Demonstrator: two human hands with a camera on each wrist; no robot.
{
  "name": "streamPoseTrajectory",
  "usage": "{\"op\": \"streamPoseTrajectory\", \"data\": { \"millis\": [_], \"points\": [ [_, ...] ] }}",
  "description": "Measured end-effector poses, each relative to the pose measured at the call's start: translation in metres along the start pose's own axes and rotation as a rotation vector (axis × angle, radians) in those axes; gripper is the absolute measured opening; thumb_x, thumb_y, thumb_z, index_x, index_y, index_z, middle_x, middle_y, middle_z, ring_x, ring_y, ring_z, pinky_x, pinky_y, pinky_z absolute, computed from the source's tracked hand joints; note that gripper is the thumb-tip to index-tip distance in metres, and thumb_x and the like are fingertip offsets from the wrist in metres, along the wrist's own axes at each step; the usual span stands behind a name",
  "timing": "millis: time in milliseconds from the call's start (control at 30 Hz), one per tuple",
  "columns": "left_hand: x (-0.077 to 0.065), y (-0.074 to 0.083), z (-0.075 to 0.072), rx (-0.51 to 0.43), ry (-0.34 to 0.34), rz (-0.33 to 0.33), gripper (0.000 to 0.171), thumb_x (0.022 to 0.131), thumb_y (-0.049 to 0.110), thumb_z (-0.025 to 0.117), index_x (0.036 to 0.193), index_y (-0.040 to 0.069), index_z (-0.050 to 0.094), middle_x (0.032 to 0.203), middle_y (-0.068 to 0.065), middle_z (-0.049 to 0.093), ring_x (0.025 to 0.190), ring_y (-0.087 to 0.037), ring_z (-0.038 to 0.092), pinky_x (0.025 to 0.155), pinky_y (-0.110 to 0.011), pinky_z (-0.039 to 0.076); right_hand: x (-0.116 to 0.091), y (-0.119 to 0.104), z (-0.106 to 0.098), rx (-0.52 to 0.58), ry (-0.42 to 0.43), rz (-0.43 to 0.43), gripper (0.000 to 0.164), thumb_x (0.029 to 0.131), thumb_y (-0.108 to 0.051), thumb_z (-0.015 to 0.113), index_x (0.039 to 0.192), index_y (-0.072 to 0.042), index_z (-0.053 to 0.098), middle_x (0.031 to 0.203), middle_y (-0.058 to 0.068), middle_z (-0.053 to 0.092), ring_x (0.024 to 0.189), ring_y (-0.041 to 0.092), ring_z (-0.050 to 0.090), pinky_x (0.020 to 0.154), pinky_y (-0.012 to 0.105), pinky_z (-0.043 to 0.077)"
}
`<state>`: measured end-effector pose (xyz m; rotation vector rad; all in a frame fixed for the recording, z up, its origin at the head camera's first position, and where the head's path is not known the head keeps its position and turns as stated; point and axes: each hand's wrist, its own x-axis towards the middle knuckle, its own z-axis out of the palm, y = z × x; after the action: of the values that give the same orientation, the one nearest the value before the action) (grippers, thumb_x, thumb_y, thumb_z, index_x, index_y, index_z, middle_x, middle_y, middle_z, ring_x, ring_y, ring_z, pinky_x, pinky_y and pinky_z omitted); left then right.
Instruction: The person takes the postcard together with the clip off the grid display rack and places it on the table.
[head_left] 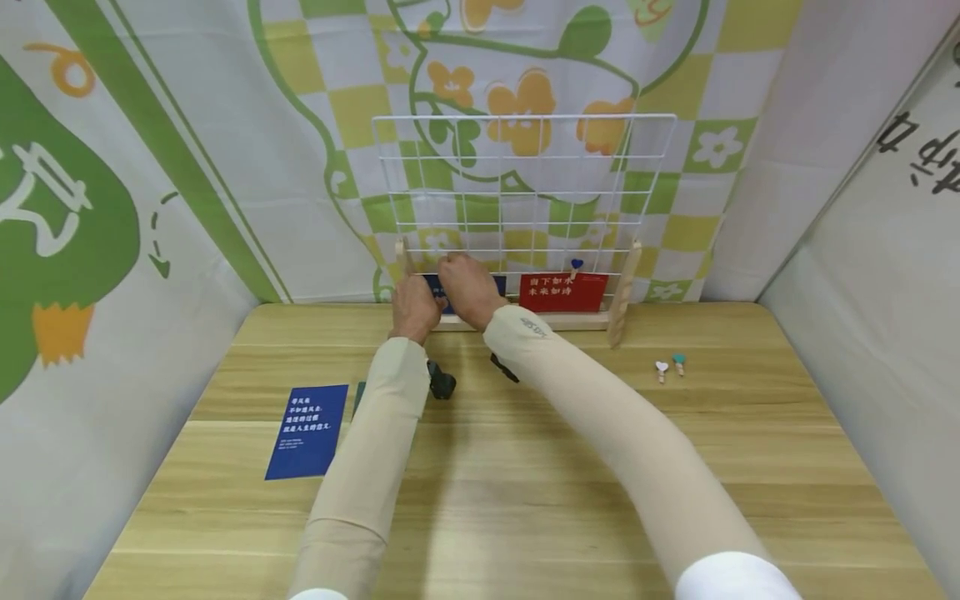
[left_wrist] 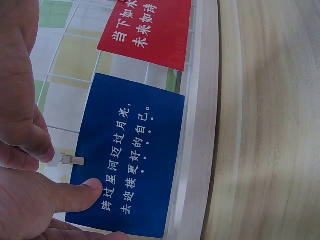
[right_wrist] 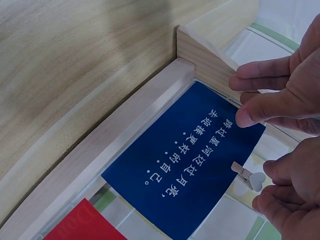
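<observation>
A blue card point(left_wrist: 131, 155) with white lettering lies against the white wire grid point(head_left: 517, 193), just above the wooden base bar point(right_wrist: 107, 132). A small wooden clip with a white heart point(right_wrist: 248, 176) bites the card's upper edge. My right hand point(right_wrist: 300, 195) is right at the heart, thumb and bent fingertips apart on either side of it. My left hand point(right_wrist: 295, 85) is at the card's left end, its thumb over the card's face and its other fingers extended past the edge. Beside it hangs a red card point(head_left: 564, 293) under a clip with a blue heart point(head_left: 576, 267).
Two heart clips, one white point(head_left: 662, 371) and one teal point(head_left: 678, 363), lie on the wooden table point(head_left: 525, 500) at the right. Another blue card point(head_left: 307, 432) lies at the left, near a dark green card point(head_left: 358, 396) mostly hidden by the left sleeve.
</observation>
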<state>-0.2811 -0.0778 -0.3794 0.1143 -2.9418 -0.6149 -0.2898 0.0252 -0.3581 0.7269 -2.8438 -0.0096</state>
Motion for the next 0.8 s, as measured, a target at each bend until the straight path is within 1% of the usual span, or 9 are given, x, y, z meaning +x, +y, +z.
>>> {"op": "streamPoseTrajectory", "data": {
  "millis": [167, 300, 400, 500, 633, 800],
  "points": [
    [0.001, 0.000, 0.002, 0.000, -0.007, -0.004, 0.032, 0.079, 0.022, 0.068, 0.096, -0.005, 0.063, 0.101, -0.022, 0.066, 0.099, -0.039, 0.061, 0.087, -0.045, 0.048, 0.003, -0.001, 0.000, -0.027, -0.019, 0.009, 0.032, 0.081, -0.004, 0.063, 0.113, -0.002, 0.059, 0.110, 0.009, 0.061, 0.104, 0.020, 0.059, 0.085, 0.028, 0.051],
    [0.003, -0.001, 0.003, -0.015, -0.023, -0.028, 0.027, 0.082, 0.022, 0.065, 0.092, -0.004, 0.063, 0.099, -0.022, 0.065, 0.097, -0.039, 0.061, 0.086, -0.045, 0.049, 0.005, -0.002, -0.001, -0.030, -0.030, 0.016, 0.037, 0.082, -0.008, 0.066, 0.117, -0.001, 0.057, 0.114, 0.010, 0.060, 0.106, 0.021, 0.059, 0.085, 0.027, 0.051],
    [0.005, -0.001, 0.004, -0.012, -0.039, -0.044, 0.027, 0.084, 0.022, 0.063, 0.093, -0.003, 0.063, 0.100, -0.022, 0.065, 0.096, -0.038, 0.061, 0.085, -0.044, 0.049, 0.006, -0.003, -0.002, -0.020, -0.036, 0.023, 0.039, 0.082, -0.009, 0.066, 0.119, 0.000, 0.057, 0.116, 0.011, 0.061, 0.107, 0.022, 0.059, 0.086, 0.028, 0.051],
    [0.007, -0.002, 0.005, -0.016, -0.038, -0.055, 0.030, 0.083, 0.023, 0.064, 0.096, -0.004, 0.062, 0.100, -0.022, 0.066, 0.097, -0.037, 0.061, 0.084, -0.043, 0.050, 0.008, -0.003, -0.003, -0.018, -0.050, 0.028, 0.036, 0.083, -0.012, 0.066, 0.117, -0.002, 0.058, 0.116, 0.010, 0.061, 0.107, 0.022, 0.059, 0.086, 0.028, 0.051],
    [0.008, -0.003, 0.007, -0.015, -0.033, -0.052, 0.032, 0.083, 0.023, 0.066, 0.099, -0.005, 0.063, 0.102, -0.022, 0.066, 0.098, -0.037, 0.061, 0.085, -0.043, 0.050, 0.010, -0.003, -0.004, -0.017, -0.077, 0.038, 0.032, 0.085, -0.014, 0.065, 0.114, -0.005, 0.060, 0.114, 0.008, 0.062, 0.106, 0.021, 0.060, 0.086, 0.028, 0.051],
    [0.008, -0.004, 0.010, -0.021, -0.043, -0.047, 0.032, 0.084, 0.023, 0.065, 0.100, -0.004, 0.063, 0.105, -0.021, 0.065, 0.100, -0.037, 0.061, 0.087, -0.044, 0.049, 0.011, -0.003, -0.001, 0.003, -0.079, 0.060, 0.024, 0.086, -0.009, 0.062, 0.110, -0.005, 0.062, 0.109, 0.008, 0.064, 0.100, 0.020, 0.063, 0.079, 0.026, 0.054]
  ]
}}
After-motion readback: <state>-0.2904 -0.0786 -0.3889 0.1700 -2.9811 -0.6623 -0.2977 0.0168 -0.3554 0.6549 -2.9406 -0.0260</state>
